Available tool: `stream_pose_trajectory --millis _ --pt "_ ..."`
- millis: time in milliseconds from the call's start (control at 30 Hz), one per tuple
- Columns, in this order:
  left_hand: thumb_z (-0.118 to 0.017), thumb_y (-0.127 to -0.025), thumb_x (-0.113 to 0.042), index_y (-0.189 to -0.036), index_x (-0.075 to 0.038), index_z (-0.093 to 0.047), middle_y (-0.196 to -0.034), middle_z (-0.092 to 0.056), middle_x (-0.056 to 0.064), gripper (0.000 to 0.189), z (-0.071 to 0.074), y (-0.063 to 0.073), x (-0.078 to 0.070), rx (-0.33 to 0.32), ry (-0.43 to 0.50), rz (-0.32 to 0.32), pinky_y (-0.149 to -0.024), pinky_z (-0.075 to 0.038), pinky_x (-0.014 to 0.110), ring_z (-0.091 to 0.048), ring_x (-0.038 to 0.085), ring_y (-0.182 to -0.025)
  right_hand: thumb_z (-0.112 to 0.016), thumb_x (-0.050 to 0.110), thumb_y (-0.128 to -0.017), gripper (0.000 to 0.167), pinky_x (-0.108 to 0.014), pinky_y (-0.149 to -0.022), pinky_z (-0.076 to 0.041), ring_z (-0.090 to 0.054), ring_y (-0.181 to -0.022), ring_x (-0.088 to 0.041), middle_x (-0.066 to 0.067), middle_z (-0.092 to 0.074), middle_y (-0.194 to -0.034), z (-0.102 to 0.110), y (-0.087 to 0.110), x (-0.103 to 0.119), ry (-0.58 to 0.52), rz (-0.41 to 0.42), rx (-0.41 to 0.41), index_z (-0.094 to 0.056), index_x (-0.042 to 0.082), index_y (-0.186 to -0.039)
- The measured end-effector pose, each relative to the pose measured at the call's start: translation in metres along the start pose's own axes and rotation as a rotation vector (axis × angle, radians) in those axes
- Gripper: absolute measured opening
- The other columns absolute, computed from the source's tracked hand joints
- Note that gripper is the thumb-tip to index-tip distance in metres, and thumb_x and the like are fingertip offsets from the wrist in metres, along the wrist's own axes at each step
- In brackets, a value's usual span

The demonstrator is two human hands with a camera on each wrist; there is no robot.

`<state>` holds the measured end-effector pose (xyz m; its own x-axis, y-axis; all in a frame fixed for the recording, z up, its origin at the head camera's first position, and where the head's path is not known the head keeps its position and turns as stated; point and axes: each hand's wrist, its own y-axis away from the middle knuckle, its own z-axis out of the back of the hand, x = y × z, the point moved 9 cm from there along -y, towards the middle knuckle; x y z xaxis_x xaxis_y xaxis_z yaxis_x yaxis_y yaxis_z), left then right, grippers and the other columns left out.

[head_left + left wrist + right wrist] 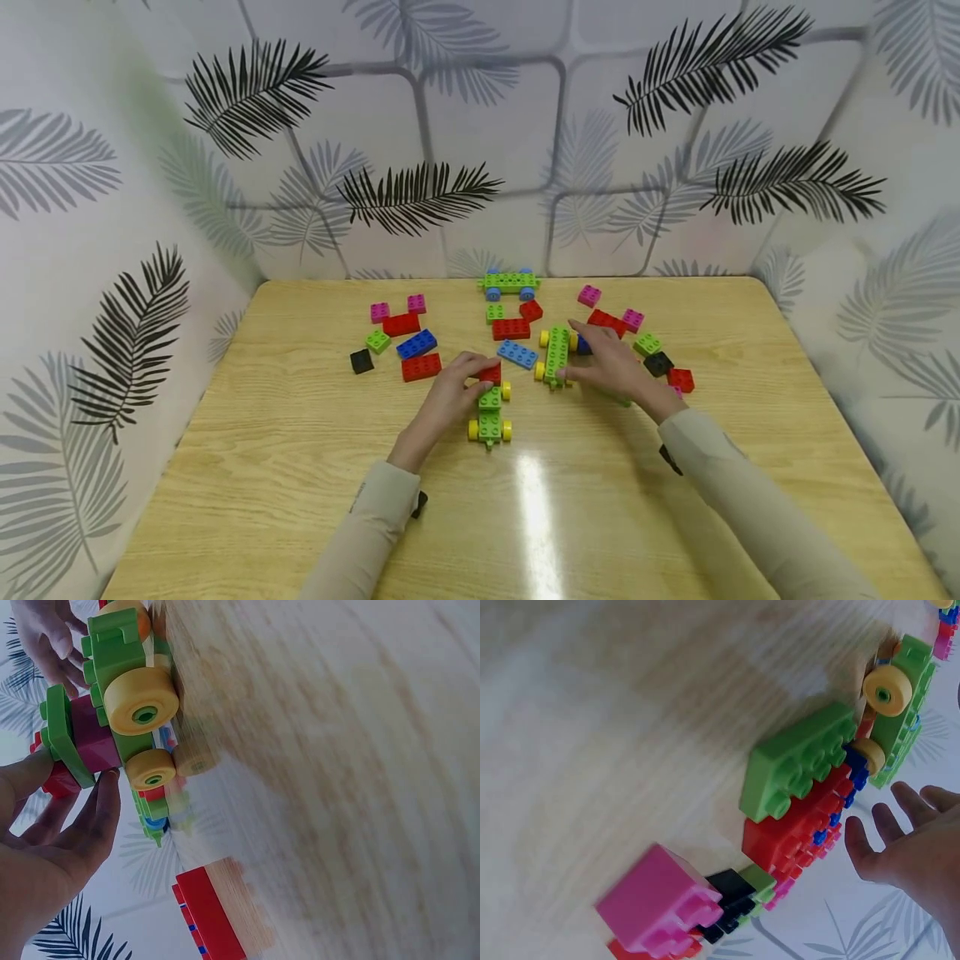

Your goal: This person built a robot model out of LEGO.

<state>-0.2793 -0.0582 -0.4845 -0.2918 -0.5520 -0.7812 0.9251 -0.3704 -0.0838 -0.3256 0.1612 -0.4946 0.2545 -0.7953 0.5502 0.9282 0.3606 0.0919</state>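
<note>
My left hand (448,392) pinches a red brick (491,373) at the top of a stack on a green wheeled base (490,427) with yellow wheels. The left wrist view shows a green brick (62,733) and a magenta brick (95,735) between that red brick and the base. Fingertips reach the underside of the green brick there. My right hand (613,365) is over the right side of a second green base (557,350) with yellow wheels. Its fingers (889,823) are spread and hold nothing in the right wrist view.
A third green base (510,282) with blue wheels stands at the back. Red bricks (422,367), a blue brick (417,343) and a black brick (362,361) lie left. A light blue brick (517,354) lies between the hands. Several mixed bricks, one black (658,363), lie right.
</note>
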Motion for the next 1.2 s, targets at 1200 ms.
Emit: stream_pose_trajectory --millis 1200 --pt "-0.059 -0.096 -0.008 -0.135 -0.01 -0.057 -0.123 -0.055 0.009 0.04 0.009 -0.01 0.004 -0.034 -0.072 -0.001 -0.089 -0.051 0.04 -0.055 0.026 -0.109 -0.078 0.052 -0.075 0.095 -0.06 -0.106 -0.029 -0.025 -0.135 -0.043 -0.02 -0.036 -0.147 -0.01 -0.018 -0.004 0.154 -0.013 0.197 -0.037 0.005 -0.147"
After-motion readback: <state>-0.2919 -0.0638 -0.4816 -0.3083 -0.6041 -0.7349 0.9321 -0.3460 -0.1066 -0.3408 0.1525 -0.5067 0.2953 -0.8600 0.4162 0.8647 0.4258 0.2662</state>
